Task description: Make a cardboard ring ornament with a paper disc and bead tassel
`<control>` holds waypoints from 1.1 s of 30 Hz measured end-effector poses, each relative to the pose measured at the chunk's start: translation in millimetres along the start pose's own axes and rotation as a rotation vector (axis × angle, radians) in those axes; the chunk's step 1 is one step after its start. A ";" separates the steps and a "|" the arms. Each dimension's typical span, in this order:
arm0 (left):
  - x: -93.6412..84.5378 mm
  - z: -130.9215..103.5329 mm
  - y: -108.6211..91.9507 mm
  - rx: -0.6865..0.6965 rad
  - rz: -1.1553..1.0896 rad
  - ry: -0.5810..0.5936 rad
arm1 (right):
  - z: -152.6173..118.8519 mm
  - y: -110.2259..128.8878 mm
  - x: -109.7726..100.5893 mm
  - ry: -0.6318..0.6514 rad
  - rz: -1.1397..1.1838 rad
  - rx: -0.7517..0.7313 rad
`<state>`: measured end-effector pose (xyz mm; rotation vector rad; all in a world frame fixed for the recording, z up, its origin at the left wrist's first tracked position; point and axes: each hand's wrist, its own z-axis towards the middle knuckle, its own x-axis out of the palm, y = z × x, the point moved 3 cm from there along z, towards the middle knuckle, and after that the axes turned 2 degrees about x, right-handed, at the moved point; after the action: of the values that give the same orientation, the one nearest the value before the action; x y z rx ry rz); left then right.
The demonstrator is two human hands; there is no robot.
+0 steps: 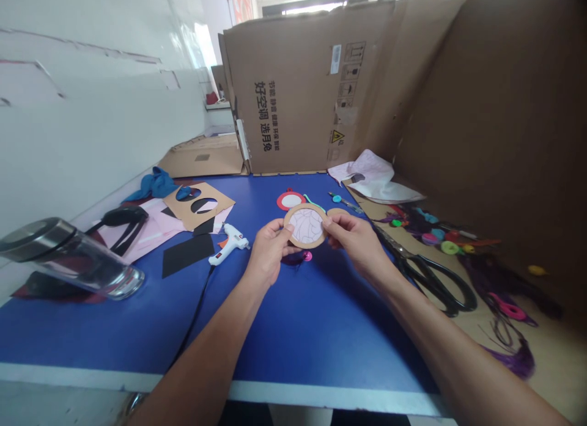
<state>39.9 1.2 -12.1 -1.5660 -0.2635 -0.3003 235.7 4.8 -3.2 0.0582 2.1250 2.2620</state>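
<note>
A round cardboard ring with a white, line-patterned centre [307,226] is held up over the blue table. My left hand [271,246] pinches its left edge, thumb on the front face. On the opposite edge, my right hand [351,233] grips the ring between thumb and fingers. Just behind it lie a red-rimmed disc [290,200] and a second cardboard round [339,213], partly hidden. A pink bead [307,255] with a dark tassel shows just below the ring. To the left of my left hand rests a white glue gun [228,245].
Left are a glass bottle [92,261], black paper [188,255] and a cardboard sheet with holes [199,205]. Large black-handled scissors [435,279], a compass [343,201], beads and purple tassels [513,356] lie right. Cardboard walls [302,102] stand behind.
</note>
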 end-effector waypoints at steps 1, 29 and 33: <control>-0.1 0.0 -0.2 0.001 0.002 -0.001 | 0.0 0.1 0.3 0.004 0.003 0.001; -1.8 1.0 -0.8 0.037 0.036 -0.056 | -1.7 -0.9 0.6 0.046 0.051 0.007; -2.1 1.4 -0.1 0.040 0.041 -0.064 | -1.1 -2.2 1.1 0.057 0.060 0.001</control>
<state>38.0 2.7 -12.7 -1.5415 -0.2851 -0.2116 234.5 3.9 -5.5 0.0586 2.1813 2.3225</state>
